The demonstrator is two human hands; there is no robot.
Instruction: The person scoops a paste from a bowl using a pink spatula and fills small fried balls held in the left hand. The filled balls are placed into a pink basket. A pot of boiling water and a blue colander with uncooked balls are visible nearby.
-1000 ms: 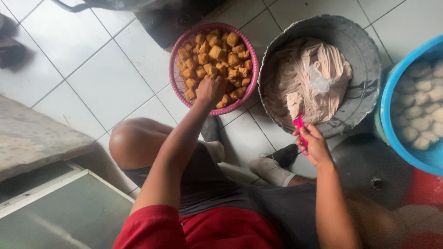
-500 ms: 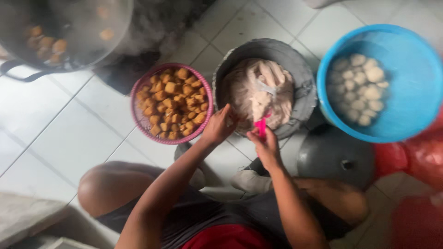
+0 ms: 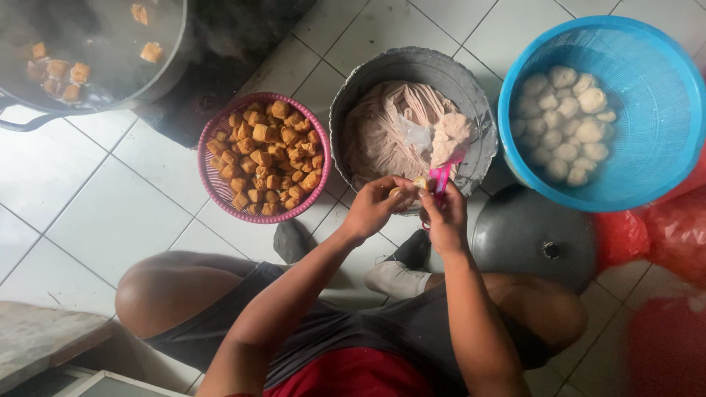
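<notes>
My left hand [image 3: 379, 206] holds a small fried tofu piece [image 3: 421, 183] at the near rim of a grey metal basin [image 3: 346, 117] full of pale pink paste [image 3: 386, 132]. My right hand [image 3: 443, 215] grips a pink spatula [image 3: 440, 176] whose tip carries a lump of paste and touches the tofu piece. A pink basket [image 3: 213, 184] of fried tofu cubes [image 3: 268, 158] sits left of the basin. A blue basket [image 3: 647, 95] at the right holds pale stuffed balls [image 3: 570, 125].
A dark wok [image 3: 154, 73] with frying pieces sits at top left. A grey lid [image 3: 533, 235] lies under the blue basket, red plastic bags [image 3: 654, 235] at the right. My bent knees and a sock [image 3: 393, 279] rest on the white tiled floor [image 3: 110, 213].
My left hand left the pink basket with a tofu piece and came to the right hand at the basin's rim. The camera view shifted, showing the wok and more of the blue basket.
</notes>
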